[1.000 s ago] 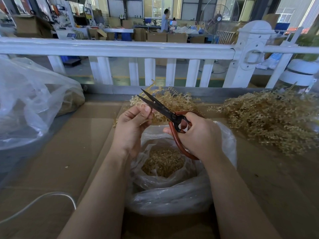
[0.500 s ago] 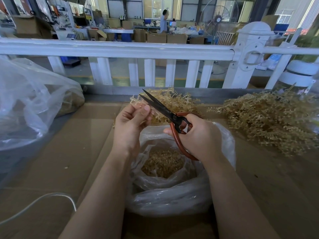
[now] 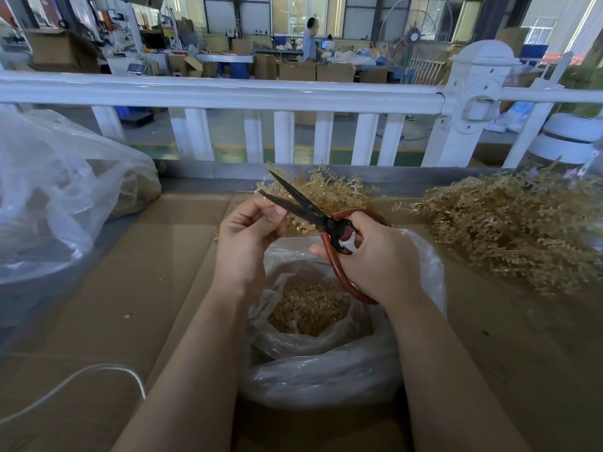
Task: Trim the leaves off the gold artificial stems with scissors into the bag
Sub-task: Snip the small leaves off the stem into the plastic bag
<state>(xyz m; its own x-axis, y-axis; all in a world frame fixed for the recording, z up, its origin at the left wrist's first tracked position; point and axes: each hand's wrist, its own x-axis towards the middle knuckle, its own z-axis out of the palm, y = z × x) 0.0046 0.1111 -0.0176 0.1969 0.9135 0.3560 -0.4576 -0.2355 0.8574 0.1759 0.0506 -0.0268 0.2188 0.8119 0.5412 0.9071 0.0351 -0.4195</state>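
A big clear bag (image 3: pixel 58 203) lies at the left edge of the brown cardboard table (image 3: pixel 156 288), and a white cord (image 3: pixel 81 380) curls near the front left corner. The left hand (image 3: pixel 248 236) is closed, with fingertips pinching a thin gold stem (image 3: pixel 295 223) that pokes out beside the thumb. The black blades of the scissors (image 3: pixel 300 203) stand open in a narrow V right at those fingertips, pointing up and left. The right hand (image 3: pixel 375 259) grips the red handles, with fingers through the loops. Both hands are above a small clear bag (image 3: pixel 326 370) in the middle of the table, open at the top, with gold bits in it. A small bunch of gold stems (image 3: pixel 332 190) lies behind the hands near the back edge. A big pile of gold stems (image 3: pixel 509 230) fills the right side. A white fence (image 3: pixel 228 93) runs along behind the table.
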